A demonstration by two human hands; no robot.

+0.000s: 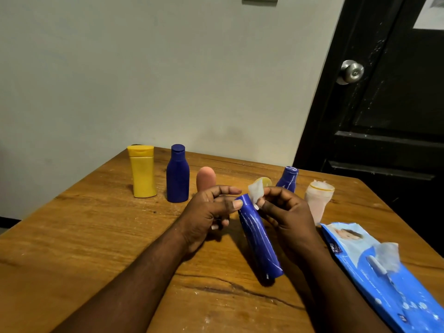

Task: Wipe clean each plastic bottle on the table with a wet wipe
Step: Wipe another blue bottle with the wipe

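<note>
Head cam, the only angle I've got; my right hand (286,212) pinches the wet wipe (255,192) against the top end of the tall blue bottle (259,241), which leans tilted between my hands, low over the table (96,236). My left hand (209,212) has its fingers curled, one fingertip against that same top end; whether that counts as a real grip, I can't tell.

What could go wrong, I reckon: the bottle is wet and slick and barely held up top, so a hard rub might make it slip or swing; the translucent bottle (317,200) and small blue bottle (288,179) stand just behind my right hand, so an elbow-y move could topple them; the wipe pack (384,272) looks open, so the wipes may dry out.

Hard to see: my hands cover the bottle's cap and part of a yellowish thing (264,181) behind the wipe; whether the bottle's foot touches the wood I can't tell; the pack runs off the frame edge; yellow bottle (143,171), dark blue bottle (177,174) and pink bottle (206,179) stand upright well to the left.
</note>
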